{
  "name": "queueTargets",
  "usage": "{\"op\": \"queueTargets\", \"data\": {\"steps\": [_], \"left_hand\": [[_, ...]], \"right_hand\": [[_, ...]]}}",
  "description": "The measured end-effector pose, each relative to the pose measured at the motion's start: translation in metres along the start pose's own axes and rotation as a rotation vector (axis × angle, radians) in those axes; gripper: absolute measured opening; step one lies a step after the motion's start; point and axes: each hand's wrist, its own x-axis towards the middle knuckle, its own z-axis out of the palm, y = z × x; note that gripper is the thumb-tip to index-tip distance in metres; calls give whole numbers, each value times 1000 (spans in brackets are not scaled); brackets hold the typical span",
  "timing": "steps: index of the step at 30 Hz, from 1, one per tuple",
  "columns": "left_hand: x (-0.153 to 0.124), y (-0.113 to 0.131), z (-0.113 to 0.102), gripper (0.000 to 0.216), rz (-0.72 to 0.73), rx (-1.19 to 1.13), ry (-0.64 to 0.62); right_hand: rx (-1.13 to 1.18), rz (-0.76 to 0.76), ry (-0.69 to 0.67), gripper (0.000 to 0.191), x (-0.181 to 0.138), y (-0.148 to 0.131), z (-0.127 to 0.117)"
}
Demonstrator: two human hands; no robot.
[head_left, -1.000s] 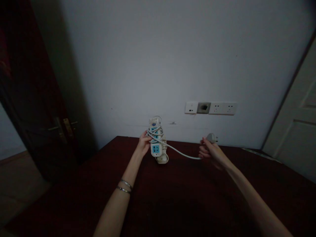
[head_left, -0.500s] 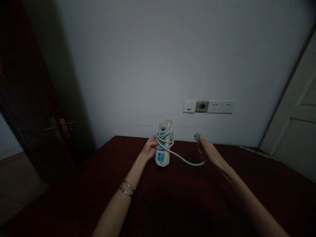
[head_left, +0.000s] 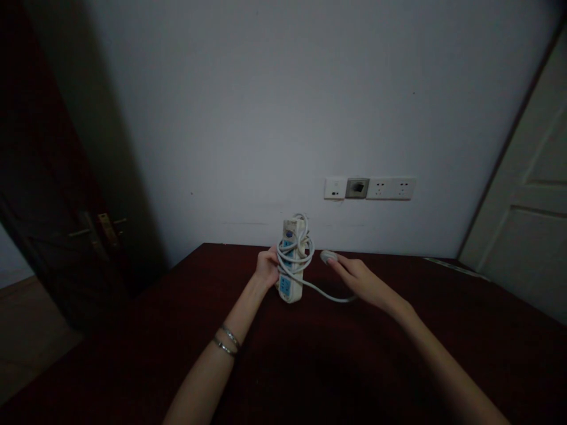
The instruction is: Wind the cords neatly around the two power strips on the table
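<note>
My left hand [head_left: 267,267] grips a white power strip [head_left: 291,260] with blue sockets and holds it upright, its lower end on the dark red table [head_left: 310,354]. Its white cord [head_left: 296,251] is looped several times around the strip. A loose stretch of cord sags to the right and ends in a plug [head_left: 328,256]. My right hand [head_left: 361,279] pinches that plug at its fingertips, close to the right of the strip. Two bracelets [head_left: 227,340] sit on my left wrist.
A row of wall sockets [head_left: 370,188] is set in the pale wall behind the table. A dark wooden door with a metal handle [head_left: 95,229] stands open at the left. A white door [head_left: 527,230] is at the right.
The right hand has carried the plug leftward and down, closer to the strip. The left hand has shifted the strip slightly right and lowered it onto the table.
</note>
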Motion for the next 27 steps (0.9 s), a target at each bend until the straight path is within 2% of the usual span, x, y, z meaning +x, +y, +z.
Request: {"op": "queueTargets", "data": {"steps": [5, 16, 22, 27], "left_hand": [[-1, 0, 1, 51, -25, -14, -21], [-6, -12, 5, 28, -147, -175, 30], [-5, -19, 6, 22, -146, -180, 34], [-4, -27, 5, 20, -204, -92, 128]], "right_hand": [[-27, 10, 59, 46, 0, 1, -2], [34, -6, 2, 45, 5, 11, 16], [234, 57, 19, 53, 5, 9, 17], [373, 133, 1, 61, 4, 5, 22]]}}
